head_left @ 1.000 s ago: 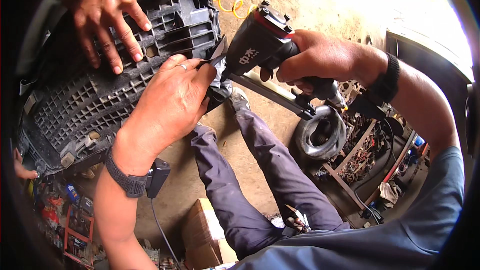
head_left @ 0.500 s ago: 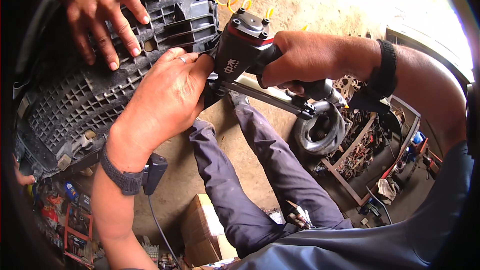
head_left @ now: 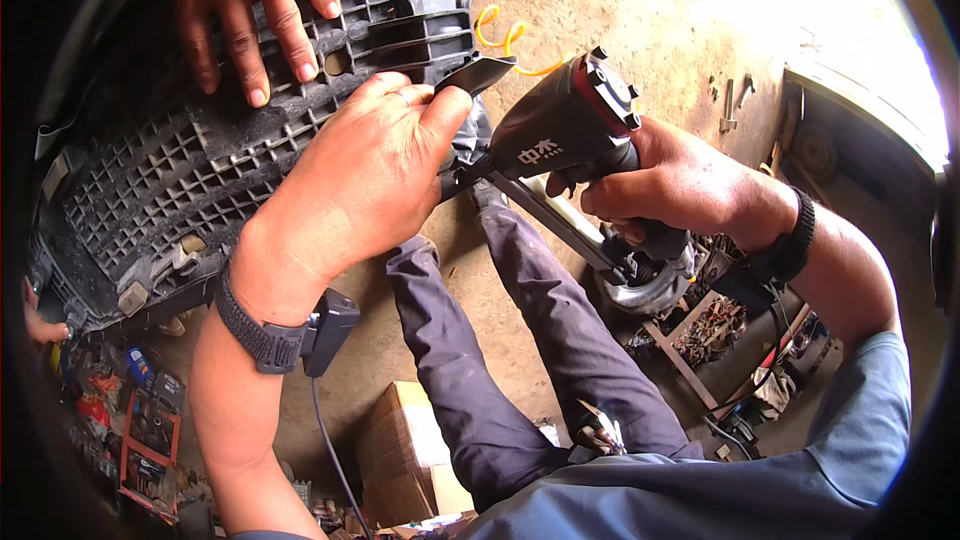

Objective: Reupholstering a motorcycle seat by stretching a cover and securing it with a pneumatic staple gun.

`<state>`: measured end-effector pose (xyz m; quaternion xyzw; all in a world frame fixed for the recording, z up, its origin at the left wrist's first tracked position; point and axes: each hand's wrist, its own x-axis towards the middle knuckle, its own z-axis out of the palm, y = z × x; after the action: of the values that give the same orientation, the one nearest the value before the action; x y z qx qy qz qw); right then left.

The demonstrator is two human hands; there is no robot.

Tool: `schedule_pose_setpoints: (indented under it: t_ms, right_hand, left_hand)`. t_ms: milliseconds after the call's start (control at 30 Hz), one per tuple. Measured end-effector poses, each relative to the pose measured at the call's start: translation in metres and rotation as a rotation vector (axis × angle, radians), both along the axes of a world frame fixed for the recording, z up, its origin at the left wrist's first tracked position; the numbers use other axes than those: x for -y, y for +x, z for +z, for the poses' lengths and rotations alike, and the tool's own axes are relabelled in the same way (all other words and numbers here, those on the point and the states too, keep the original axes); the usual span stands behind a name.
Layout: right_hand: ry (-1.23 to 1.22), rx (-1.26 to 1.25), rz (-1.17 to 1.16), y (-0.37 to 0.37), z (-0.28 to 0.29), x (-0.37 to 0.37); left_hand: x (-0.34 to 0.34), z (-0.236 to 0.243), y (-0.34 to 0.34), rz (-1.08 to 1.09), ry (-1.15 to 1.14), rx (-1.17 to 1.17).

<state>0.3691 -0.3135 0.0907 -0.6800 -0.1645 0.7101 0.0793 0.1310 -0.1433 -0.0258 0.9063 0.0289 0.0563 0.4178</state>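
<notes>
My right hand [head_left: 675, 185] is wrapped round the handle of a black staple gun [head_left: 560, 125], which has a red band near its top. The gun's nose points left, close to the edge of a large black plastic seat base [head_left: 150, 210] with a gridded underside. On that base's right edge my left hand [head_left: 365, 165] is closed, pinching a dark flap of seat cover [head_left: 482, 74] between thumb and fingers. Another person's hand [head_left: 255, 20] lies spread on the base at the upper left. My left hand hides part of the edge.
A yellow coiled air hose [head_left: 500, 35] hangs behind the staple gun. Below the gun a rounded silvery piece [head_left: 650, 295] and a metal frame [head_left: 685, 365] with scrap lie on the floor. A cardboard box [head_left: 405, 450] stands beside my legs. More fingers [head_left: 45, 328] grip the base's left side.
The staple gun has drawn back to the right and tilted, away from the base's edge. My left hand has shifted right and up slightly, and the cover flap now shows. The base moved slightly too.
</notes>
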Motion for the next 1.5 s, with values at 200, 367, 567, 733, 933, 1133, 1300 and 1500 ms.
schedule_pose_setpoints:
  t_ms: [200, 367, 567, 733, 933, 1133, 1300, 1500]
  right_hand:
    - [-0.021, 0.037, -0.032, -0.006, 0.012, -0.006]
    - [-0.105, 0.035, -0.051, -0.022, 0.034, -0.012]
    - [0.01, 0.068, -0.156, -0.038, 0.03, 0.001]
    - [-0.037, 0.046, -0.144, -0.034, 0.025, 0.001]
    - [-0.165, 0.09, 0.075, -0.023, 0.001, -0.023]
    - [-0.173, 0.082, 0.081, -0.019, 0.011, -0.038]
    - [-0.015, 0.131, -0.158, -0.022, 0.031, -0.013]
    - [-0.087, 0.078, -0.275, -0.035, 0.035, -0.014]
  left_hand:
    - [0.0, -0.001, -0.001, -0.011, 0.014, 0.011]
    - [-0.001, -0.001, -0.001, -0.011, 0.03, -0.021]
    - [-0.001, 0.003, 0.001, -0.016, 0.06, -0.023]
    - [0.002, -0.001, 0.005, -0.01, 0.065, 0.015]
    - [0.002, -0.01, -0.001, -0.002, 0.037, -0.028]
    - [0.001, -0.011, -0.001, 0.005, 0.008, -0.015]
    - [0.0, -0.008, 0.003, 0.007, -0.023, 0.046]
    - [-0.001, -0.005, 0.001, 0.004, -0.016, 0.016]
